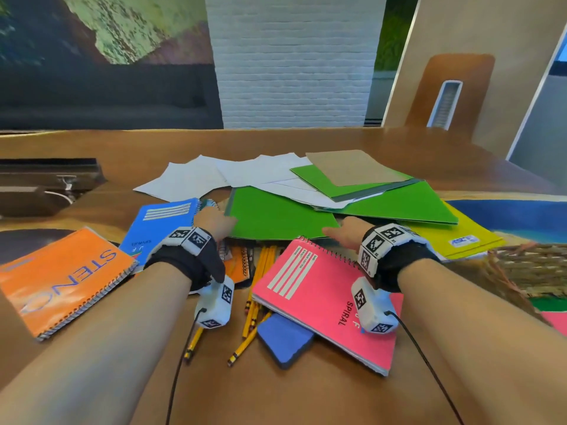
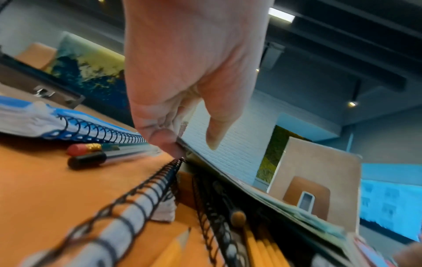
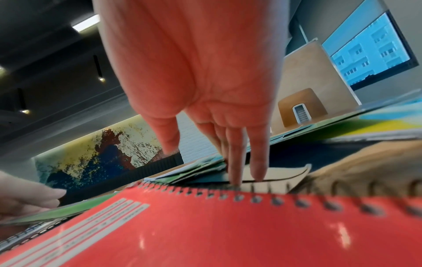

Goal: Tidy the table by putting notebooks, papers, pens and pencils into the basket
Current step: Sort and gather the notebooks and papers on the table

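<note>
While both forearms reach forward over a cluttered wooden bench (image 1: 276, 394), the left hand (image 1: 214, 223) and the right hand (image 1: 345, 231) meet the near edge of a large green folder (image 1: 276, 214) at the middle of the pile. The left wrist view shows the left hand's fingers (image 2: 166, 142) curled under the folder's corner with the thumb above, gripping it. The right hand's fingers (image 3: 235, 162) are straight and relaxed, their tips touching the folder's edge just beyond the wire spine of a pink spiral notebook (image 1: 325, 302); they hold nothing.

The pink notebook lies under the right wrist, partly covering a blue eraser-like block (image 1: 285, 338) and some yellow pencils (image 1: 254, 302) that fan out toward the near edge of the bench. Under the left wrist sits a small orange spiral notebook (image 2: 57, 189) with a black-capped pen (image 2: 91, 159) and a red-tipped pencil resting on it. To the left of that lie a blue spiral notebook (image 1: 162, 222) and, further left, an orange notebook marked STENO (image 1: 61, 280).

Behind the folder, white papers (image 1: 196, 176) spread across the bench, with a second green folder (image 1: 383, 197) and a brown sheet of card (image 1: 352, 167) stacked on them. A yellow notebook (image 1: 460, 237) lies to the right. The woven basket (image 1: 527, 271) stands at the right edge of the bench, near the right forearm, with something green and something pink showing beside its lower edge.
</note>
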### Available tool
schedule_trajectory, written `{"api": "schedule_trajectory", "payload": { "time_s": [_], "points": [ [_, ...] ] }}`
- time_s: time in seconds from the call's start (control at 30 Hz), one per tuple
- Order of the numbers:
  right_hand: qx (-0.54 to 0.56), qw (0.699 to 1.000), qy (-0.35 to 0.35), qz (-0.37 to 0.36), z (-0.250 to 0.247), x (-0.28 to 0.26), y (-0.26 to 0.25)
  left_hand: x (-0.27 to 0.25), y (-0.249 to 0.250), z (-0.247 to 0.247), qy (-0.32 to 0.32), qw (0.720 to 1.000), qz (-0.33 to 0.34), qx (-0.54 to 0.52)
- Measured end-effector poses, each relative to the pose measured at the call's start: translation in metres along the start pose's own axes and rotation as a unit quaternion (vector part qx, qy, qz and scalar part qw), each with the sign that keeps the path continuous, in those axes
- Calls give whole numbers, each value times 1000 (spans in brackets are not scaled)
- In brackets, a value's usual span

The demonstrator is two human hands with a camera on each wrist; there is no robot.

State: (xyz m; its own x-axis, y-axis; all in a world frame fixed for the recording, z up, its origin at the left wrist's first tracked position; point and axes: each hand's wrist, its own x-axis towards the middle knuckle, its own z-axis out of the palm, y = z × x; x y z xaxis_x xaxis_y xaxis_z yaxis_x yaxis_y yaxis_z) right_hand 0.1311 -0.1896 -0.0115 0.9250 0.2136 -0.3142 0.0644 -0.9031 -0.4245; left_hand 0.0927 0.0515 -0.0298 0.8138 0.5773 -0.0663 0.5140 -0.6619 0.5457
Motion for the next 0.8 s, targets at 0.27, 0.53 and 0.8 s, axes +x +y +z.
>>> {"api": "schedule_trajectory", "payload": {
  "time_s": [0.27, 0.53, 0.8],
  "points": [
    [177, 977, 113, 31, -8, 12, 0, 5, 5, -18, 3, 942, -50, -332],
    [334, 941, -14, 46, -22, -31, 9, -41, 18, -50, 8, 895, -28, -446],
    [436, 896, -48, 65, -20, -72, 4, -85, -7, -74, 5, 887, 20, -462]
  ]
}}
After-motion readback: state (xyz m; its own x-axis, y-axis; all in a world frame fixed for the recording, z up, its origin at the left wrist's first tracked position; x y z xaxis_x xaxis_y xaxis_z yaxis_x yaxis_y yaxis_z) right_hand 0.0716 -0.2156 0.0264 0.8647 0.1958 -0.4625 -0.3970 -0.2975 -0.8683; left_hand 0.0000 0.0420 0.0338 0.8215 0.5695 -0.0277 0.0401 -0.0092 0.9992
